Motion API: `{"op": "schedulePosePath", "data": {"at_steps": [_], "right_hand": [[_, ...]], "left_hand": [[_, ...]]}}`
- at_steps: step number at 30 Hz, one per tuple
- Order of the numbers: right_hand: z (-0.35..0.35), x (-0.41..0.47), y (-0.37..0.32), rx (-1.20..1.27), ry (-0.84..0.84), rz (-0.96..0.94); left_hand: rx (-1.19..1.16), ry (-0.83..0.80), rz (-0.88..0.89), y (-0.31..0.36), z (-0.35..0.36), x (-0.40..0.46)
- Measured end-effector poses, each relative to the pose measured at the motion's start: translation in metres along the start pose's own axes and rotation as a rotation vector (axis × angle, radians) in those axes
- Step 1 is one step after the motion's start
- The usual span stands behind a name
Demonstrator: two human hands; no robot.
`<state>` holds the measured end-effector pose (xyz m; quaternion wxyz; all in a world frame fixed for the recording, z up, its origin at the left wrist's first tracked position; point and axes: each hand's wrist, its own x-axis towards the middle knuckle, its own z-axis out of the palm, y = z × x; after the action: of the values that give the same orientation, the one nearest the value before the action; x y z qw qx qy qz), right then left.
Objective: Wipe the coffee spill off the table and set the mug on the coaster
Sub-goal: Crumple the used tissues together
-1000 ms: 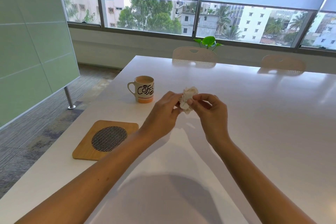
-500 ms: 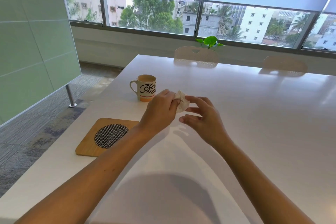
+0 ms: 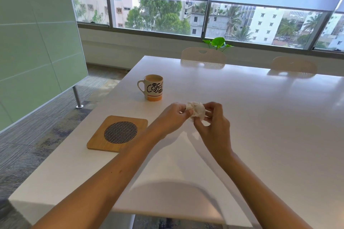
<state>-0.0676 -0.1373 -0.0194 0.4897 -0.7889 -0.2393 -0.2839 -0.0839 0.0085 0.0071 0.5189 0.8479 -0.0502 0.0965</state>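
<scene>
A crumpled white tissue (image 3: 196,110) is held above the white table (image 3: 260,126) between both hands. My left hand (image 3: 170,119) pinches its left side and my right hand (image 3: 212,126) grips its right side. A white mug (image 3: 153,90) with "Coffee" lettering and an orange base stands upright on the table, behind and left of my hands, with coffee in it. A square wooden coaster (image 3: 117,133) with a round dark mesh centre lies near the table's left edge, in front of the mug. No spill shows on the table.
Two pale chairs (image 3: 203,57) (image 3: 294,66) stand at the far side of the table, a green plant (image 3: 218,42) behind them. A green partition panel (image 3: 37,42) on a metal leg stands to the left over carpet. The table's near edge is below my forearms.
My right hand, which had let go of the tissue half a second ago, grips it again. Both hands sit slightly right of where they were.
</scene>
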Motion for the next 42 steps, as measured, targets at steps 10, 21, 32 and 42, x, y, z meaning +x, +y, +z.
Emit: {"op": "schedulePosePath", "data": {"at_steps": [10,21,32,42], "right_hand": [[-0.007,-0.029,-0.021,0.16,0.039,-0.061],[0.019,-0.066,-0.084,0.567,-0.089,0.242],[0.107,-0.114,-0.174,0.584,-0.305,0.212],[0.241,-0.219,-0.281,0.465,-0.562,0.215]], "left_hand": [[-0.089,0.275,0.07,-0.007,0.014,-0.05],[-0.12,0.592,0.042,-0.015,-0.024,-0.12],[-0.074,0.698,-0.029,-0.049,-0.117,-0.227],[0.01,0.739,-0.158,-0.14,-0.244,-0.374]]}}
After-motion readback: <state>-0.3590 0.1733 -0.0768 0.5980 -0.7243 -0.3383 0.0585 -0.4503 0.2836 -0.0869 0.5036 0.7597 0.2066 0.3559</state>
